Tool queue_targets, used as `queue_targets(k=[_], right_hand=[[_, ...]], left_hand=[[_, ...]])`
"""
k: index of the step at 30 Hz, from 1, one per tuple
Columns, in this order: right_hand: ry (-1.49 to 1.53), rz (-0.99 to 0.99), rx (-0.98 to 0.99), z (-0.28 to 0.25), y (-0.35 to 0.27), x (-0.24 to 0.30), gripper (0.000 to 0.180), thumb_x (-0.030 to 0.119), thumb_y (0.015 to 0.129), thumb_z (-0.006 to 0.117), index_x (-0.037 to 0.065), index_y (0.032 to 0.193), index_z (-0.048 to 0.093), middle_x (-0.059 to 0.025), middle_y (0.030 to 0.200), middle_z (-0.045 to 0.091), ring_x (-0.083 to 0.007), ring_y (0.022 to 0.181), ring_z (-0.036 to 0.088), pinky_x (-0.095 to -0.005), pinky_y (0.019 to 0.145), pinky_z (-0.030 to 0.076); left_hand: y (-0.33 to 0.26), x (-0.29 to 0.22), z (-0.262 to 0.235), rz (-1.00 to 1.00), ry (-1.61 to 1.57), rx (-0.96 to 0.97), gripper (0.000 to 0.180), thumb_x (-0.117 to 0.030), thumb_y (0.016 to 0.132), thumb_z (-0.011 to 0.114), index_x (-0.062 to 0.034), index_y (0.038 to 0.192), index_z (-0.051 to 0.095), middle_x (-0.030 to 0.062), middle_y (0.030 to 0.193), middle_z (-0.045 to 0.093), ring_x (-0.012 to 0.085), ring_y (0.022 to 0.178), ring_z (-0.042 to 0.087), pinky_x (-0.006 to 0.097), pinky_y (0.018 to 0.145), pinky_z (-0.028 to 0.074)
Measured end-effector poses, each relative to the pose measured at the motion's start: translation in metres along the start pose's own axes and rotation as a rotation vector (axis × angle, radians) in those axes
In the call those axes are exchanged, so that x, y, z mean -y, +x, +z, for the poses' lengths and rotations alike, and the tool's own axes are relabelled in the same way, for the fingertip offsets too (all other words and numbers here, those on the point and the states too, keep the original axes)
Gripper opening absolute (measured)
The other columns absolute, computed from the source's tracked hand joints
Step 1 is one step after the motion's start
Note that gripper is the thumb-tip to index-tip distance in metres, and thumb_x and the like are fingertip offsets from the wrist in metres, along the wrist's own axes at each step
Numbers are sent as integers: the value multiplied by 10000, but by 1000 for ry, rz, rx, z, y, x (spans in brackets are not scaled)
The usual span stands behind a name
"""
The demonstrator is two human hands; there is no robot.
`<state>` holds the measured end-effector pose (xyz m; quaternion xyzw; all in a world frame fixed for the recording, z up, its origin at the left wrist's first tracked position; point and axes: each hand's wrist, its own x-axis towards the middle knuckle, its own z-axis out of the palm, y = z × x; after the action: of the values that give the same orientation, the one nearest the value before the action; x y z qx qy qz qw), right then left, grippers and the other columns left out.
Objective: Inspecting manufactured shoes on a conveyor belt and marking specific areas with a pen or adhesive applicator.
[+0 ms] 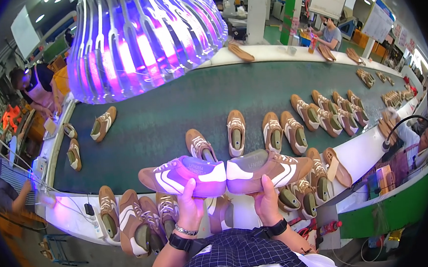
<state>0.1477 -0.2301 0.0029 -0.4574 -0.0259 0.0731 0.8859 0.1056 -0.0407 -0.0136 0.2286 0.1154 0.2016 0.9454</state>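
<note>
My left hand (189, 209) is closed around the underside of a brown sneaker (170, 179) with white stripes, a white heel and white laces, its toe pointing left. A matching sneaker (271, 173), toe to the right, is gripped by my right hand (267, 202). The two heels meet or nearly meet in the middle, soles down, the inner sides of the openings showing. Purple light tints the left shoe. Part of my fingers is hidden beneath the shoes. Just beyond them, another brown sneaker (200, 143) stands on the green conveyor belt (162, 107).
A glowing ribbed lamp (143, 44) hangs over the belt's far left. Several sneakers (131, 221) line the white near ledge (354, 148), others stand across the belt. Loose tan soles (337, 167) lie on the ledge. People work at left (37, 89) and far right (330, 32).
</note>
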Motion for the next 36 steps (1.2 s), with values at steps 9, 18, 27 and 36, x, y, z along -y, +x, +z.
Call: queue_targets(k=[9,18,27,36], right_hand=[[38,-46,-3,-3,-1,-1,467,224,860,591,55,1253,405,-74,1157,532,-183,1027,549,-360,874,476],[-14,46,92,-10,-2,6,514,272,857,572,20,1273,405,-82,1206,524,-220,1109,512,-370,984,386],[81,524,297,1,-7,-11,646,363,791,535,51,1331,367,-140,1252,509,-304,1145,498,-439,981,390],[94,574,357,44,29,-21,576,353,782,536,45,1256,423,-124,1163,536,-277,1062,529,-414,915,436]], left_hand=[[-3,-7,-4,3,78,1,460,-91,830,599,-64,1253,423,51,1155,522,194,1078,525,365,919,452],[-15,-15,-22,-69,99,-27,428,-133,830,595,-49,1222,447,52,1120,549,196,1033,554,356,884,473],[-37,-16,-44,-567,-10,16,509,-336,840,545,-22,1231,459,121,1170,573,244,1022,591,388,936,442],[93,-127,-80,-116,-185,-11,484,-321,900,406,33,1229,417,240,1089,556,374,988,563,446,847,477]])
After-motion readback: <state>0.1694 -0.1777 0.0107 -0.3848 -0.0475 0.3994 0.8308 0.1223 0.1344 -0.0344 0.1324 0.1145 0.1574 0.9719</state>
